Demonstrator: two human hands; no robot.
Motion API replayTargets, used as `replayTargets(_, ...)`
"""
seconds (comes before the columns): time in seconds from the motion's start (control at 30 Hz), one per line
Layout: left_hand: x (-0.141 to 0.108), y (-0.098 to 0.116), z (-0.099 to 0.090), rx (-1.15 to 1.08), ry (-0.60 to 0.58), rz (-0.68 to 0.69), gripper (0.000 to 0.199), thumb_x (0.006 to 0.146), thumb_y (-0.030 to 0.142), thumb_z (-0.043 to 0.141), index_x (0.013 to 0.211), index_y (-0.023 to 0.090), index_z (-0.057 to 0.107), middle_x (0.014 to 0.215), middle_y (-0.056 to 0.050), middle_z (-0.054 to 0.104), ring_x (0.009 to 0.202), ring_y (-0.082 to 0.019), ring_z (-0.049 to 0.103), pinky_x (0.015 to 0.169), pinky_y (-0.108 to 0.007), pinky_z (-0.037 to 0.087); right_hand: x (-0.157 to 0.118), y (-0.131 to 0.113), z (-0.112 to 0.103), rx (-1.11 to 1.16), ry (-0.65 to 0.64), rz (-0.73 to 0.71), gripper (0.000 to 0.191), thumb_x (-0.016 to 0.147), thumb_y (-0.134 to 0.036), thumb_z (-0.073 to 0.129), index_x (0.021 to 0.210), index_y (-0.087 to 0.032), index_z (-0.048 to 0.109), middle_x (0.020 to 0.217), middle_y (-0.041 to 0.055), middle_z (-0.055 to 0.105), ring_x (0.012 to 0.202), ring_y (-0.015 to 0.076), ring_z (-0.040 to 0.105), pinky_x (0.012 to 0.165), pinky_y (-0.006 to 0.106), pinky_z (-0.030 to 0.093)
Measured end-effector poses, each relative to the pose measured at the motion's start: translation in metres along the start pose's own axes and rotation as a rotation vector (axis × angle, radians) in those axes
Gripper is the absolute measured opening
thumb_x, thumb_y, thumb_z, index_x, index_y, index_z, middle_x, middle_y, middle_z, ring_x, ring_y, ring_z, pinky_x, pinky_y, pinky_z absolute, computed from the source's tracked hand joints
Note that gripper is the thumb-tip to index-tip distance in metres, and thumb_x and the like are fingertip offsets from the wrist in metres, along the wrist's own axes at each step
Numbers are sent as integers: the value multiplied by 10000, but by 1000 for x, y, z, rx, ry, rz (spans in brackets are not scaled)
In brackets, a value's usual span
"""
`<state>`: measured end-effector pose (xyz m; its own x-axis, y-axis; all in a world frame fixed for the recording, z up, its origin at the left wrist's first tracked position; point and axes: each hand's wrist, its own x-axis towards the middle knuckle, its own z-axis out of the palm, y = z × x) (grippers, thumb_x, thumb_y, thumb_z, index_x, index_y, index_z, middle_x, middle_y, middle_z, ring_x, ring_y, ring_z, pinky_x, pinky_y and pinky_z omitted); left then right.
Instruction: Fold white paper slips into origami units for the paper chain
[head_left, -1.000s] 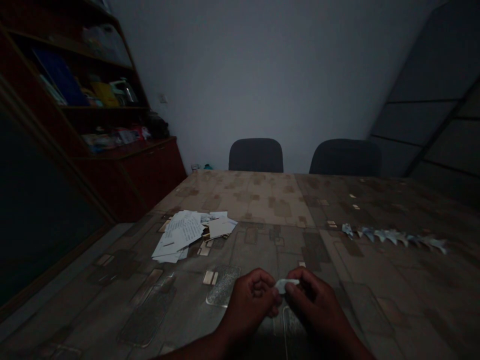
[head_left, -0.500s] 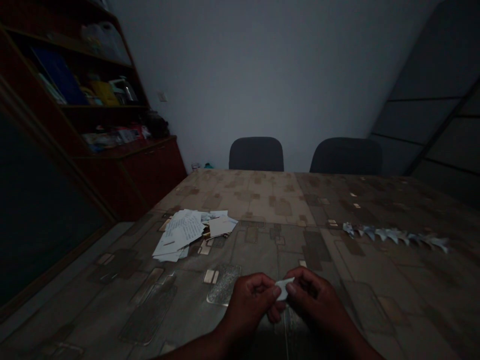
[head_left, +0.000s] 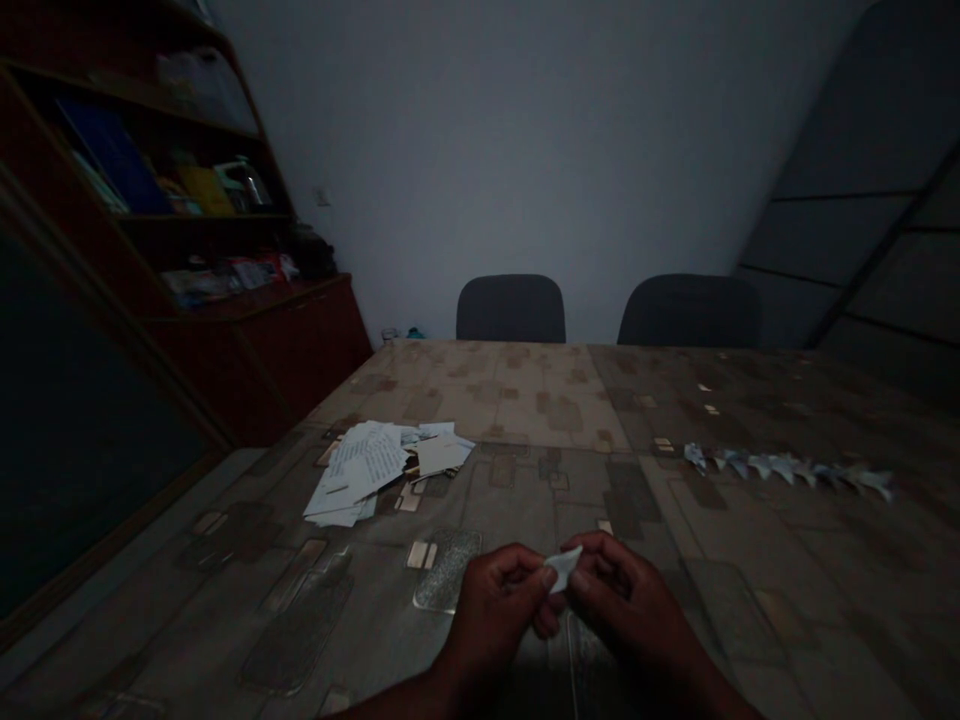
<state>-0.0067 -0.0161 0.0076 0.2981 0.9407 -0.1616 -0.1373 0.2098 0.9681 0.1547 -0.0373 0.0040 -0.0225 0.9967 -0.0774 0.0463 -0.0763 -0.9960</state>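
Between my two hands is a small folded piece of white paper (head_left: 562, 570), held just above the near part of the table. My left hand (head_left: 499, 600) pinches its left end between thumb and fingers. On the other end, my right hand (head_left: 626, 590) has its thumb and fingertips closed against the paper's edge. Part of the paper is hidden behind the fingers. Off to the right, a row of folded paper pieces (head_left: 787, 468) with pointed tips lies on the table. A pile of loose paper sheets (head_left: 367, 465), some printed, lies to the left.
A patterned cloth covers the table (head_left: 510, 400). Behind its far edge stand two dark chairs (head_left: 510, 308) (head_left: 690, 310) against a pale wall. A dark red cabinet (head_left: 300, 340) with filled shelves is at the left. The room is dim.
The paper has tilted a little, and its upper right corner now points up more. My right thumb has shifted slightly down and left. The pile and the row have not moved.
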Motion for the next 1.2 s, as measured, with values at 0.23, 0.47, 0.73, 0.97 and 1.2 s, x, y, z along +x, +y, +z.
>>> replayTargets(0.23, 3, -4, 0, -92, -32, -76, 446, 639, 517, 764, 727, 95, 652, 545, -48, 658, 407, -105, 527, 462, -218, 397, -1, 1, 0, 141, 3, 35, 383, 728, -536, 687, 869, -182, 648, 721, 37, 657, 694, 197, 629, 657, 305, 470)
replayTargets(0.47, 2, -4, -1, -78, -14, -83, 461, 611, 520, 785, 722, 91, 658, 529, -38, 650, 398, -100, 524, 452, -211, 391, 0, 4, 0, 163, 19, 18, 347, 729, -498, 712, 834, -173, 654, 673, 8, 633, 655, 174, 603, 623, 279, 442)
replayTargets(0.73, 2, -7, -1, -78, 14, -51, 438, 632, 508, 780, 714, 96, 655, 529, -38, 655, 410, -100, 536, 465, -211, 408, 1, 6, -1, -12, -19, -39, 320, 791, -491, 637, 802, -172, 624, 694, 18, 620, 676, 181, 585, 636, 287, 445)
replayTargets(0.97, 1, -9, -1, 1, -16, -56, 442, 643, 530, 767, 688, 110, 635, 503, -26, 635, 418, -110, 558, 481, -213, 414, -5, -3, 2, -87, 21, -75, 337, 834, -501, 577, 732, -180, 593, 654, 3, 585, 647, 173, 557, 611, 271, 419)
replayTargets(1.2, 2, -9, -1, -12, -26, -33, 433, 675, 516, 744, 704, 100, 630, 564, -47, 666, 415, -92, 537, 467, -203, 407, -1, -2, -1, -64, -5, -70, 357, 865, -500, 533, 723, -179, 597, 640, 5, 585, 636, 175, 569, 588, 270, 429)
